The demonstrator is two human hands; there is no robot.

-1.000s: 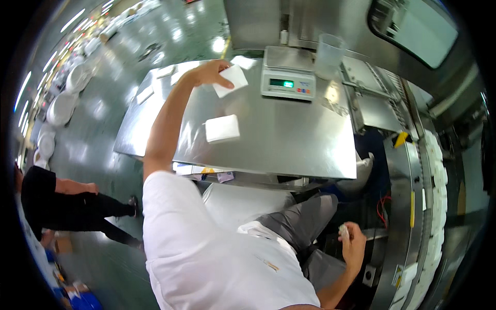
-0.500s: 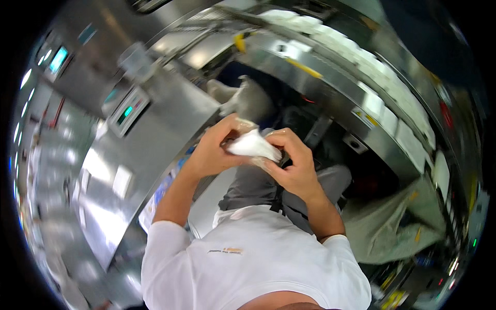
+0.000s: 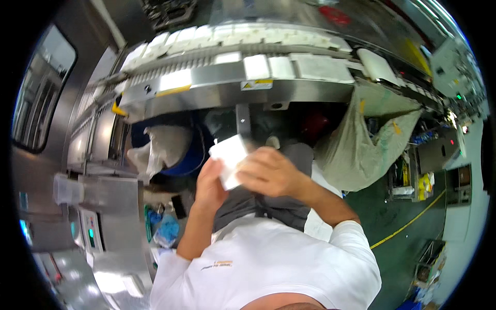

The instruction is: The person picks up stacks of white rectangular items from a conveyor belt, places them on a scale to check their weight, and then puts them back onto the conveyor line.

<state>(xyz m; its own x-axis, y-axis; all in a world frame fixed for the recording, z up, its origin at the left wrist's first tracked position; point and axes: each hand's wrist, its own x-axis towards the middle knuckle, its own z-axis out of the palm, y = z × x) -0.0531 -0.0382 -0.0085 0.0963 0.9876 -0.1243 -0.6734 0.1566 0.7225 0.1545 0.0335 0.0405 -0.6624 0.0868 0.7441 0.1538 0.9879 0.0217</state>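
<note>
Both of my hands hold one white soft packet (image 3: 227, 157) in front of my chest. My left hand (image 3: 209, 183) grips it from below and behind. My right hand (image 3: 268, 173) covers its right side from above. The packet is flat, roughly square and a little tilted. Just beyond it runs a steel conveyor (image 3: 217, 85) that carries a row of the same white packets (image 3: 258, 66).
A blue bin with a pale liner bag (image 3: 165, 147) stands under the conveyor at left. A big grey-green sack (image 3: 361, 144) hangs at right. A steel table with a small scale (image 3: 90, 232) lies at lower left. Green floor with a yellow line (image 3: 408, 222) shows at right.
My left hand came off the steel table with a white packet and met my right hand. My view has swung from the table round toward the conveyor.
</note>
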